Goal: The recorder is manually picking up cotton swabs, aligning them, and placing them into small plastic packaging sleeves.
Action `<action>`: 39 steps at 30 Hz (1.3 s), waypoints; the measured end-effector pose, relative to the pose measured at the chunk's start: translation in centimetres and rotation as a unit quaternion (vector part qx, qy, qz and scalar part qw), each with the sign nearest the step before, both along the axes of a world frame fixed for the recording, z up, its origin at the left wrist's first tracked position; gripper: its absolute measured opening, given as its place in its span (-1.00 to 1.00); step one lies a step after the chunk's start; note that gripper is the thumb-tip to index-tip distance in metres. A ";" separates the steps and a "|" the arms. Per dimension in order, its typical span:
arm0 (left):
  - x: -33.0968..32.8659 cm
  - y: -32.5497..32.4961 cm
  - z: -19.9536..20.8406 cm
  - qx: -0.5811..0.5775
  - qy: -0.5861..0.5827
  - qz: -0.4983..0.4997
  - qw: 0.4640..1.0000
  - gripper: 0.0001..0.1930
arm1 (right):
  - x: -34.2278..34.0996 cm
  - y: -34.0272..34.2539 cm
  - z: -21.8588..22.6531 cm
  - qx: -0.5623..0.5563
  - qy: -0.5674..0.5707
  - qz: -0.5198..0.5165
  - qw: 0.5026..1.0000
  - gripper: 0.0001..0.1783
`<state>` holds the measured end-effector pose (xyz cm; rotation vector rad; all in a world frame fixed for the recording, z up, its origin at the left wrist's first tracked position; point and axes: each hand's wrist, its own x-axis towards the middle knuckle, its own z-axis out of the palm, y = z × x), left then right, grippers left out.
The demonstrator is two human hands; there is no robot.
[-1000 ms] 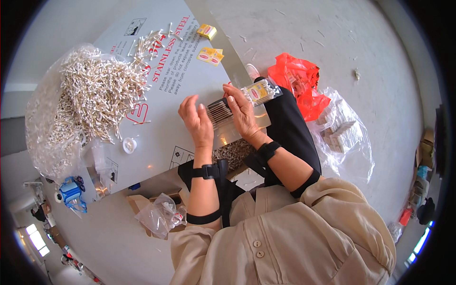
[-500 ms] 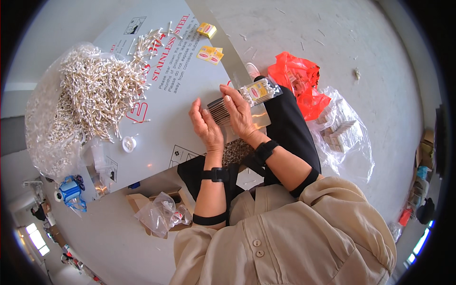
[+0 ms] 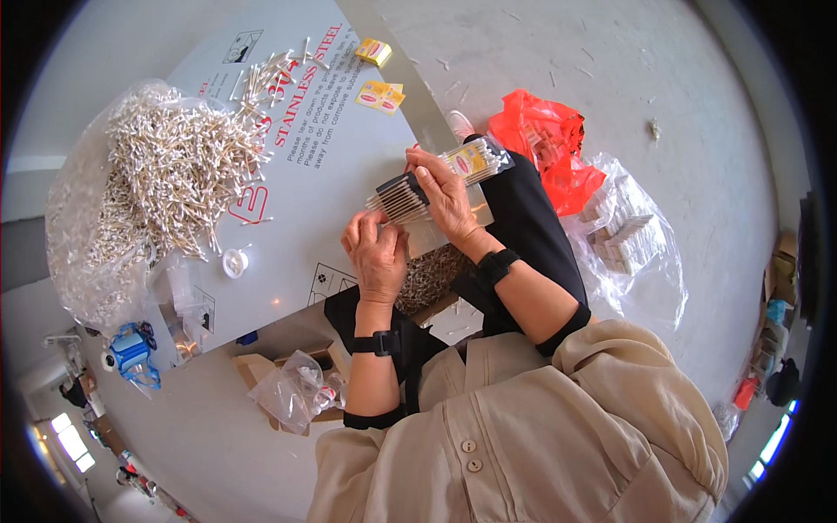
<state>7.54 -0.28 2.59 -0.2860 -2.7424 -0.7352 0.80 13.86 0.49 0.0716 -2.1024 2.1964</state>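
A clear pack of cotton swabs (image 3: pixel 401 200) with a yellow label card (image 3: pixel 468 162) lies slantwise across the table's near right edge. My right hand (image 3: pixel 448 200) is closed round the middle of this pack, thumb on top. At its lower left end, the swabs spread in a flat row over a dark strip. Beside those tips my left hand (image 3: pixel 381 260) is closed, fingers curled together; what they pinch, if anything, is hidden. Farther left, a big heap of loose cotton swabs (image 3: pixel 174 166) spills from a clear plastic bag (image 3: pixel 71 205) onto the table.
On the metal table (image 3: pixel 292 235) are yellow cards (image 3: pixel 380 96), a small yellow box (image 3: pixel 373 51) and a round white container (image 3: pixel 234 263). A red bag (image 3: pixel 545 144) and a clear bag of white packs (image 3: pixel 629 244) rest at right. Below stands an open cardboard box (image 3: pixel 253 370).
My left hand has gone from open beside the pack to curled at its lower left end, moving slightly down and left. The right hand keeps its grip, its fingers more wrapped round the pack.
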 end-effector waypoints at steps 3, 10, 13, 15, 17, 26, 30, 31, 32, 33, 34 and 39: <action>-0.3 0.4 0.4 0.015 0.019 -0.001 1.000 -0.83 | 0.0 0.2 -0.2 0.005 0.007 -0.002 1.000 -0.69; -1.2 0.6 0.5 -0.028 0.041 -0.004 0.999 -0.84 | 0.1 0.0 -0.2 -0.002 0.005 -0.004 1.000 -0.70; -1.2 0.5 0.4 -0.042 0.054 -0.010 0.998 -0.85 | 0.1 0.0 0.0 -0.004 -0.002 0.016 1.000 -0.66; -0.9 0.6 0.3 -0.048 0.062 -0.015 0.997 -0.85 | 0.1 0.0 0.0 -0.003 0.002 0.001 1.000 -0.70; -0.3 0.6 0.3 -0.066 0.042 -0.024 0.997 -0.83 | 0.1 0.1 0.0 -0.001 0.004 -0.001 1.000 -0.70; -2.4 1.8 -2.2 0.302 0.065 0.143 0.940 -0.49 | 0.4 -0.6 0.5 0.013 0.027 0.005 1.000 -0.63; -4.0 3.3 -2.6 0.398 0.057 0.157 0.902 -0.47 | 0.5 -1.5 0.5 -0.002 0.014 0.009 1.000 -0.60; -4.2 3.5 -2.6 0.412 0.042 0.147 0.898 -0.48 | 0.5 -1.5 0.4 -0.001 0.014 0.010 1.000 -0.60; -4.4 3.7 -2.6 0.427 0.028 0.135 0.894 -0.48 | 0.5 -1.5 0.3 -0.008 0.005 0.005 1.000 -0.60; -4.6 3.7 -2.7 0.428 0.029 0.134 0.893 -0.48 | 0.4 -1.4 0.2 -0.014 -0.003 0.000 1.000 -0.60; -4.8 3.8 -2.7 0.436 0.025 0.138 0.889 -0.49 | 0.3 -1.3 0.2 -0.013 -0.002 0.000 1.000 -0.60; -5.9 4.2 -2.9 0.439 0.015 0.130 0.889 -0.50 | -0.5 -0.8 0.3 -0.020 -0.013 -0.027 0.999 -0.66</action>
